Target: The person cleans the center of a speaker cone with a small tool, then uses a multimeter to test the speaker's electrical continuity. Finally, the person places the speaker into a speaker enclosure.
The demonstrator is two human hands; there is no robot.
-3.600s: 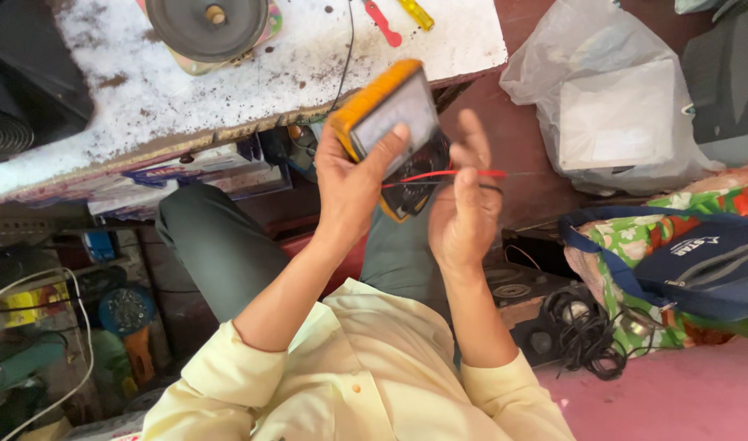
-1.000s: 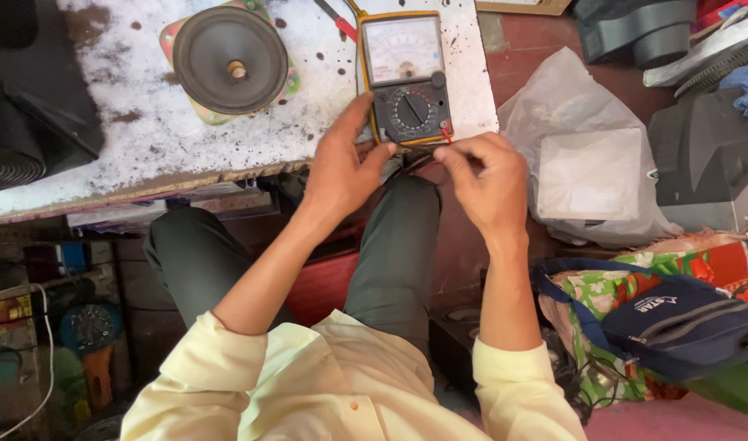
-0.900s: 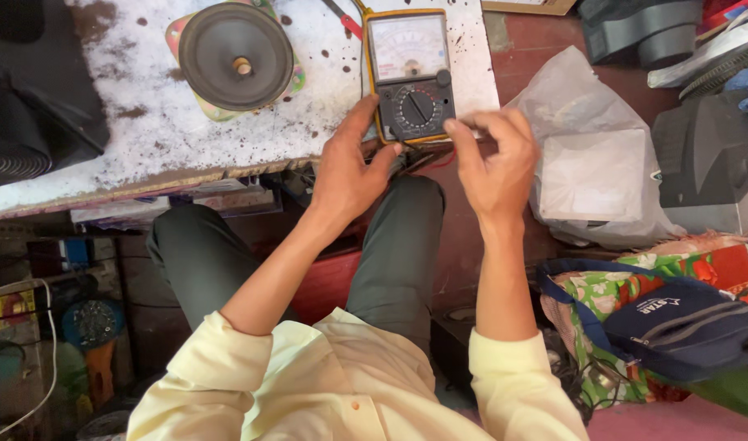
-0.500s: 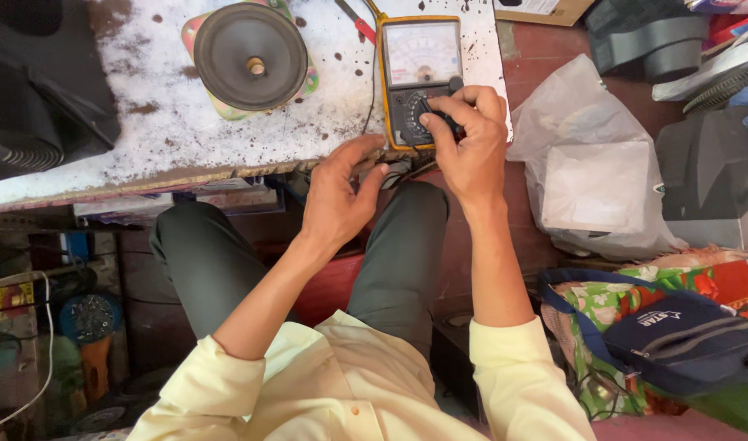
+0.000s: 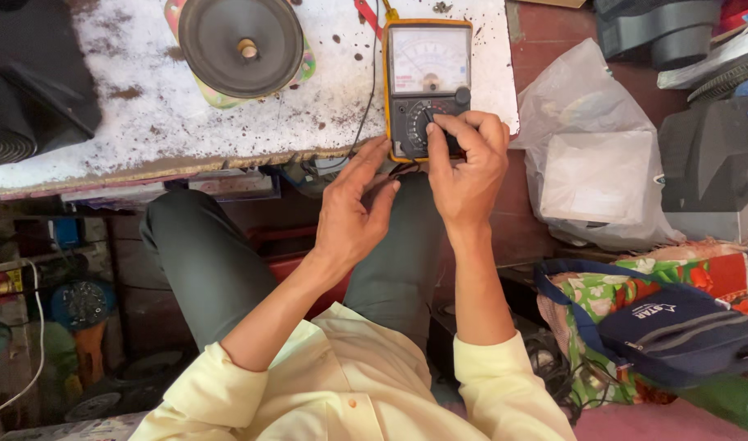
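An analog multimeter [image 5: 427,61] in a yellow-orange case lies flat on the stained white worktop [image 5: 145,139], near its front edge. My right hand [image 5: 468,167] rests on the meter's lower half, thumb and fingers pinched around the black rotary dial. My left hand [image 5: 353,216] hovers just below the worktop edge to the left of the meter, fingers spread and pointing at its lower left corner, holding nothing. Thin black leads run from the meter under my hands.
A round black speaker cone [image 5: 241,45] sits on the worktop to the left. A black box [image 5: 31,82] occupies the far left. A clear plastic bag [image 5: 594,163] and a navy pouch on a floral bag [image 5: 676,327] lie on the floor at right.
The meter went from being held up in my left hand to lying on the worktop. My right hand moved up onto the dial, and my left hand let go of the meter.
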